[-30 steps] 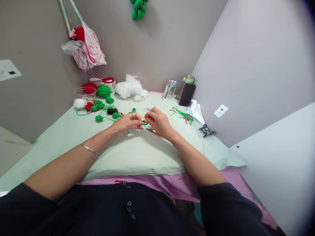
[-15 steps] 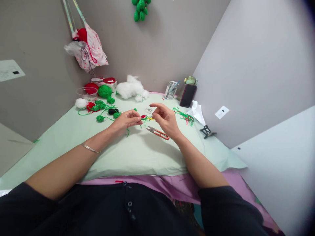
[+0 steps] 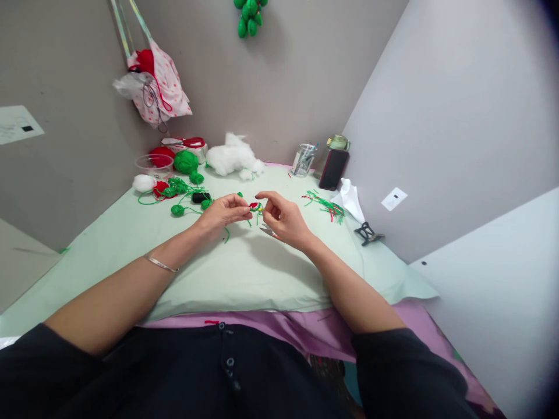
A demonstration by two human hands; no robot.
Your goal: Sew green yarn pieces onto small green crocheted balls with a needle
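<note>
My left hand [image 3: 227, 209] pinches a small crocheted piece [image 3: 254, 206] in red, green and white between thumb and fingertips. Just right of it is my right hand [image 3: 283, 216], with its index finger raised and bent and the other fingers curled in; what they hold, if anything, is too small to make out. A bit of yellow shows between the piece and the right fingertips. Green yarn ends hang below the piece. Orange-handled thread snips [image 3: 269, 233] lie on the cloth under my right hand, which covers most of their handles.
Balls of green yarn [image 3: 186, 162] and red yarn [image 3: 161, 156] stand at the back left. White stuffing [image 3: 233, 156] lies behind my hands. To the right are yarn scraps [image 3: 325, 205], a phone [image 3: 334, 170], a clear cup [image 3: 303, 160] and a black hair clip [image 3: 369, 233].
My right hand has moved left and slightly down, closer to the crocheted piece, and now hides most of the snips. My left hand has hardly moved and still grips the piece.
</note>
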